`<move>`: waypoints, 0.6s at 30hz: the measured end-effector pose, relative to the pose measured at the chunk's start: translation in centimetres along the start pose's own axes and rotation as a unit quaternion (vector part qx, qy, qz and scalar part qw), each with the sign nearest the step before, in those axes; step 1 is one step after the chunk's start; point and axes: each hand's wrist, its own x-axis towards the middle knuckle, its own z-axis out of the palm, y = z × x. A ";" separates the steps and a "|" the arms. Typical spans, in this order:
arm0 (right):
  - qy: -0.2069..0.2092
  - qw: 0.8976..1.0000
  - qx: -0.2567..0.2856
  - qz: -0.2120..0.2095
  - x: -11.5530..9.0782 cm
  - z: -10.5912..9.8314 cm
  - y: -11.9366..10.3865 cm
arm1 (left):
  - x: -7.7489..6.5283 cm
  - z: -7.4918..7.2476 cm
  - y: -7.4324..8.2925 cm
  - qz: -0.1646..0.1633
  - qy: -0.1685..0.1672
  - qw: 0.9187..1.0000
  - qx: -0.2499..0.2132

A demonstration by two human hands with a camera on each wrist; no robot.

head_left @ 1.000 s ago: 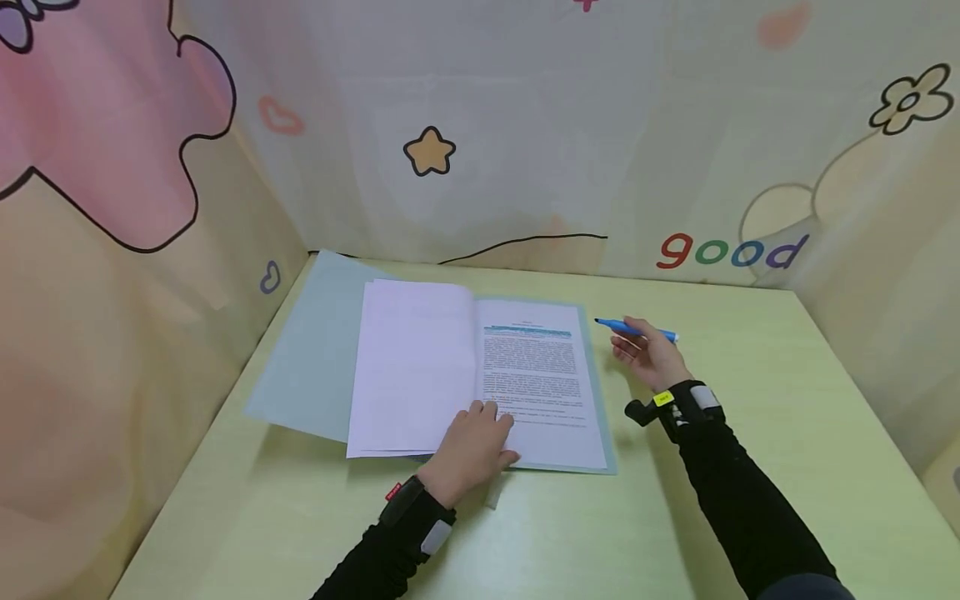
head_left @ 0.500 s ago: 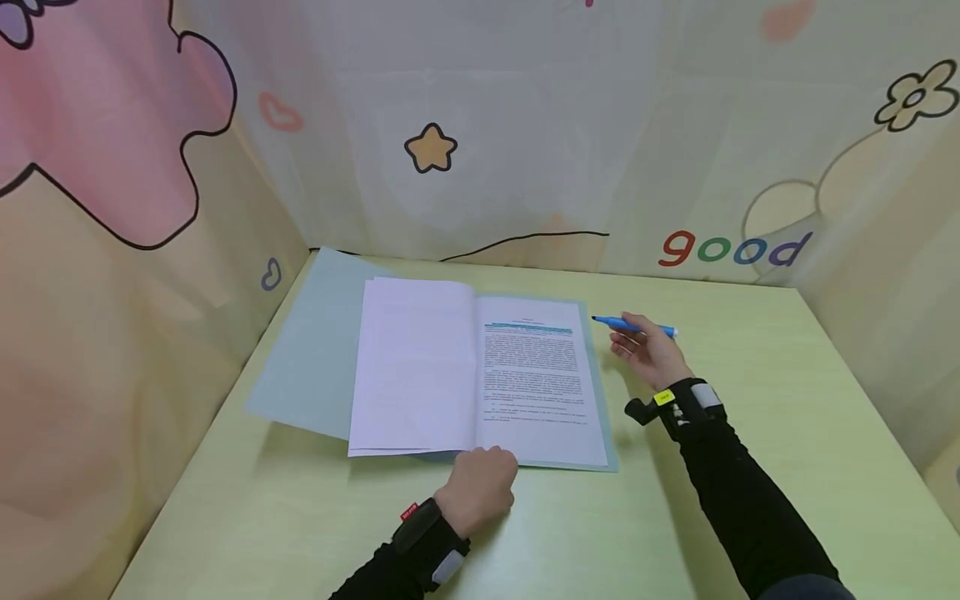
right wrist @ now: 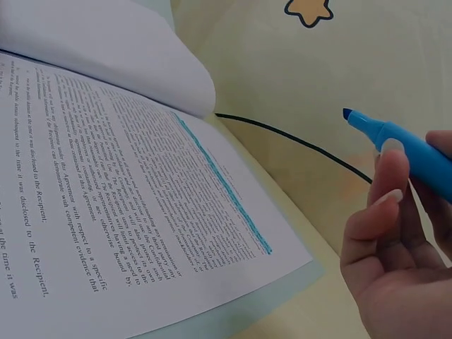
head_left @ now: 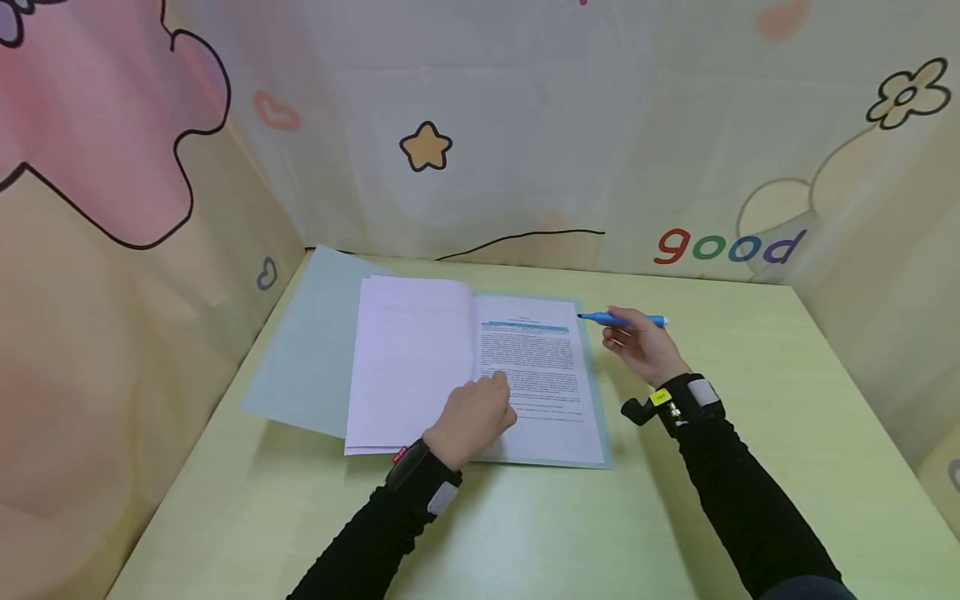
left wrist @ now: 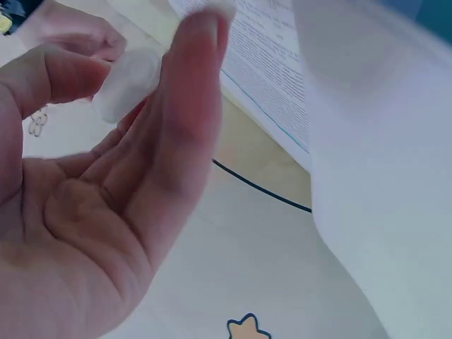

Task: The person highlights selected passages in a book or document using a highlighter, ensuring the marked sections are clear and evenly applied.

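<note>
A blue highlighter with a dark tip is gripped in my right hand, just off the upper right edge of the document. In the right wrist view the bare tip of the highlighter points away from the page. My left hand is over the lower part of the printed page. Between thumb and fingers it pinches a small translucent white, cap-like piece, seen in the left wrist view. A blue highlighted stripe crosses the text near the top of the page.
Turned-over white pages lie on the left, curling up at the spine. Under them the light blue folder cover spreads over the table's left side. A printed curtain hangs behind the pale yellow-green table.
My left hand drew back to the folder's lower edge, took the small translucent piece off the table, then rose forward over the page. My right hand shifted slightly left with the highlighter.
</note>
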 end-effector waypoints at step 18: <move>-0.060 0.997 -0.049 -0.018 -0.6 2.3 0.2 | 2.8 0.4 -0.8 -0.014 0.049 0.998 0.037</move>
